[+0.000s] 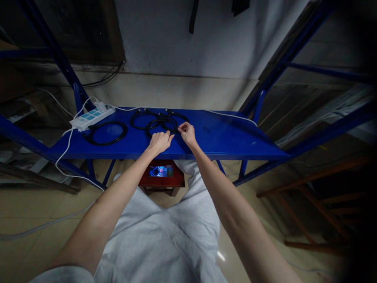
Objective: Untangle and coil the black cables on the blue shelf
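Both my hands reach onto a blue metal shelf (pixel 224 135). My left hand (pixel 160 141) is curled, its fingers pinching a black cable (pixel 160 122) that lies in several loose loops. My right hand (pixel 186 131) is closed in a pinch on the same black cable just to the right, close to my left fingertips. A separate black cable coil (pixel 106 133) rests further left on the shelf, untouched.
A white power strip (pixel 92 116) with white cords sits at the shelf's left end. Blue rack uprights (pixel 63 65) rise on both sides. Under the shelf stands a red stool (pixel 161 179) with a lit phone (pixel 160 171). Wooden frames lie on the floor at right.
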`<control>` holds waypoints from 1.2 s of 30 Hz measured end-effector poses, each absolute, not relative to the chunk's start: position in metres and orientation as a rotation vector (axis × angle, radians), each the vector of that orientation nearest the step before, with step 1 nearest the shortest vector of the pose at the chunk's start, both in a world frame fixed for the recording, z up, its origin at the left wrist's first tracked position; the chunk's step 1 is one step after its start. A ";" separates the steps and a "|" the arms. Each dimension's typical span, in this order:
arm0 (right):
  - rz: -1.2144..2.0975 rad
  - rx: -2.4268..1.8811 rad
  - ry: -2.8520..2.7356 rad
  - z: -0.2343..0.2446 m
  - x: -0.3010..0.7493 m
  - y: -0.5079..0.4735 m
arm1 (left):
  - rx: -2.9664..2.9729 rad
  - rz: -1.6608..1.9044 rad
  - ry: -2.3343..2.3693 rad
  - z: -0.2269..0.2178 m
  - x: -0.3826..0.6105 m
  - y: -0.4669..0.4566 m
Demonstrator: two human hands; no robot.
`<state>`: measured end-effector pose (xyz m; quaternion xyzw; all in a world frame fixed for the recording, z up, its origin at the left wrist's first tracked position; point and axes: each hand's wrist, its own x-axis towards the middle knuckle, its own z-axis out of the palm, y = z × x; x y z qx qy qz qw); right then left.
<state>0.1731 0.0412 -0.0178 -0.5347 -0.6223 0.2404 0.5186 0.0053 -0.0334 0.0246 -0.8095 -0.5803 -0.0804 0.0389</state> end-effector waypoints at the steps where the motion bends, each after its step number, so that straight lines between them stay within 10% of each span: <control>1: 0.578 -1.279 -1.493 -0.017 0.173 0.041 | -2.482 -0.247 -1.777 0.024 0.005 -0.033; 36: 0.568 -1.248 -1.503 -0.026 0.175 0.044 | -2.484 -0.269 -1.786 0.023 0.006 -0.034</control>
